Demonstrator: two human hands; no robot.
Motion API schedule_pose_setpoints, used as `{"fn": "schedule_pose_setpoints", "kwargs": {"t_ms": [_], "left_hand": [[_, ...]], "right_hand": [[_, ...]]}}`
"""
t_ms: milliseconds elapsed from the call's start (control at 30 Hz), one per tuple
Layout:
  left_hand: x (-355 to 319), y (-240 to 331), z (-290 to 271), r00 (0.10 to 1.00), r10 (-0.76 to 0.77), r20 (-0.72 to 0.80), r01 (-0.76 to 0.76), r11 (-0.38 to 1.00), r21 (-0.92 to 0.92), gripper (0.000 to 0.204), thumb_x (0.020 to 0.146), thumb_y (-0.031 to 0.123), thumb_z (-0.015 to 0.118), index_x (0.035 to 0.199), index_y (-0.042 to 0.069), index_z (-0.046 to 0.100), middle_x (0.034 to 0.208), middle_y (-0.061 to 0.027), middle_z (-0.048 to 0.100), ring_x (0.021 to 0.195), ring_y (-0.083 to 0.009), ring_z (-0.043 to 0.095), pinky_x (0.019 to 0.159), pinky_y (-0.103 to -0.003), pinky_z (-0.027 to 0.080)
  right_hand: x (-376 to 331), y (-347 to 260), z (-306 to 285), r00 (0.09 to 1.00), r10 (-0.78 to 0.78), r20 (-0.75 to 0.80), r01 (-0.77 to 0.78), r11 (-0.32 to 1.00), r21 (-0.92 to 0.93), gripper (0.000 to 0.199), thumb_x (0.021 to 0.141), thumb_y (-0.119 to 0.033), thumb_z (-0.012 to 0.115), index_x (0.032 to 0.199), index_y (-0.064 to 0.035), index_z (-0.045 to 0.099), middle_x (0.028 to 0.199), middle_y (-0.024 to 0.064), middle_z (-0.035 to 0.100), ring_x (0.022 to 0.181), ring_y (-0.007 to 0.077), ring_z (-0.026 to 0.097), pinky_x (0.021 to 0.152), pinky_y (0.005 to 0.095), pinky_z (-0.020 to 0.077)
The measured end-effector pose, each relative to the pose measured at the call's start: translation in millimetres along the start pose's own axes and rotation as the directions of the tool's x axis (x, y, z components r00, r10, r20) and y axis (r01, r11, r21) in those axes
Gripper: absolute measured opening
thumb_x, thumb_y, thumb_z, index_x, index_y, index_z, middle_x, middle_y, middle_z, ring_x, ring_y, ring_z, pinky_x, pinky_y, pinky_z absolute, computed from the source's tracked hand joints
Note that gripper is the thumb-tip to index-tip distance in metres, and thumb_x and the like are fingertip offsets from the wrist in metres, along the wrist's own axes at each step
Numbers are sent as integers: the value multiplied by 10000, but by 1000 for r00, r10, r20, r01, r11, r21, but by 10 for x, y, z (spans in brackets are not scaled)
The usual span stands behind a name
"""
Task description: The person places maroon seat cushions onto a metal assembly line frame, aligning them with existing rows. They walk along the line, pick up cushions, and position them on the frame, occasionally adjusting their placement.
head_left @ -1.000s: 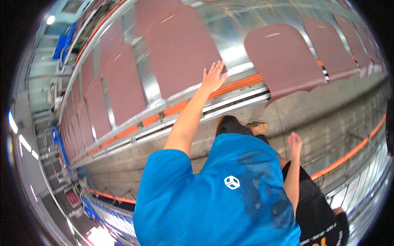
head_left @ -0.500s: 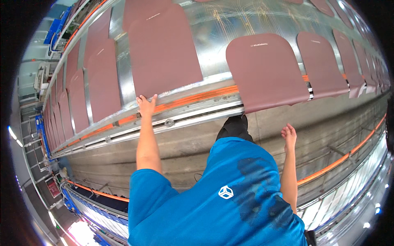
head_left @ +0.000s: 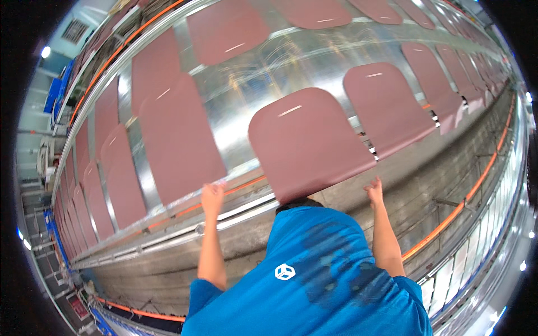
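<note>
Reaching up with curled left hand (head_left: 213,198), grip unclear, and spread right hand (head_left: 374,193), near panel (head_left: 180,144) slanting lengthwise toward upper left.

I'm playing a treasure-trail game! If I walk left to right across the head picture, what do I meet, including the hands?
Round white light, dark grille, left hand, white shirt emblem, right hand, right-side orange rail.

Maroon panels (head_left: 308,145) — smooth, matt, leather- or plastic-like sheet, can't tell which. Tabletop (head_left: 283,70) is glossy bare metal with scuff marks; side rail (head_left: 246,214) also shiny metal. Blue T-shirt (head_left: 246,305): matt cloth, darker wet-looking patches — floor (head_left: 414,182) matt, concrete-like.
</note>
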State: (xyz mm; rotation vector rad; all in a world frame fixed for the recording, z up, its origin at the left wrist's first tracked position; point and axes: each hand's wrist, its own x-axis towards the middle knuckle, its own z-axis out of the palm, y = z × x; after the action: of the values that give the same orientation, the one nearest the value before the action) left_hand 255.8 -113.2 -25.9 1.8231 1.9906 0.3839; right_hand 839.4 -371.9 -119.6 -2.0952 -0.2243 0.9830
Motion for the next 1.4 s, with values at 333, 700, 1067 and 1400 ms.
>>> {"fn": "schedule_pose_setpoints", "kwargs": {"t_ms": [333, 700, 1067, 1400], "left_hand": [[-1284, 1657, 564, 961, 89, 263, 103, 765, -636, 280, 833, 239, 768, 970, 35, 636, 873, -78, 679, 859, -191, 640, 777, -347, 491], [-1285, 1629, 155, 771, 272, 576, 216, 739, -638, 532, 829, 209, 756, 1284, 2, 573, 1185, -141, 664, 1117, -239, 611, 999, -370, 443], [-806, 3124, -675, 870, 347, 350, 218, 367, -904, 446, 865, 145, 723, 1247, -30, 574, 1150, -76, 651, 1058, -144, 588, 921, -309, 466], [-746, 3221, -1198, 933, 147, 329, 296, 205, -933, 341, 825, 96, 725, 1116, -53, 628, 1037, -87, 687, 959, -155, 628, 873, -304, 478]], "right_hand": [[0, -444, -66, 950, -111, 292, 167, 970, -176, 548, 764, -120, 786, 1205, -155, 463, 1285, 127, 572, 1239, 243, 480, 1041, 402, 364], [-256, -1255, -155, 828, 83, 554, -55, 996, -69, 680, 794, -84, 752, 1364, -36, 384, 1200, 118, 581, 1091, 189, 577, 917, 334, 475], [-123, -1374, 87, 507, 273, 818, -326, 939, -111, 563, 831, -81, 703, 1333, -8, 457, 1235, 91, 588, 1171, 193, 537, 1045, 341, 382], [-698, -2322, -169, 703, -58, 709, 28, 998, 54, 481, 858, -188, 729, 1255, 18, 552, 1161, 89, 638, 1081, 170, 572, 971, 336, 437]]}}
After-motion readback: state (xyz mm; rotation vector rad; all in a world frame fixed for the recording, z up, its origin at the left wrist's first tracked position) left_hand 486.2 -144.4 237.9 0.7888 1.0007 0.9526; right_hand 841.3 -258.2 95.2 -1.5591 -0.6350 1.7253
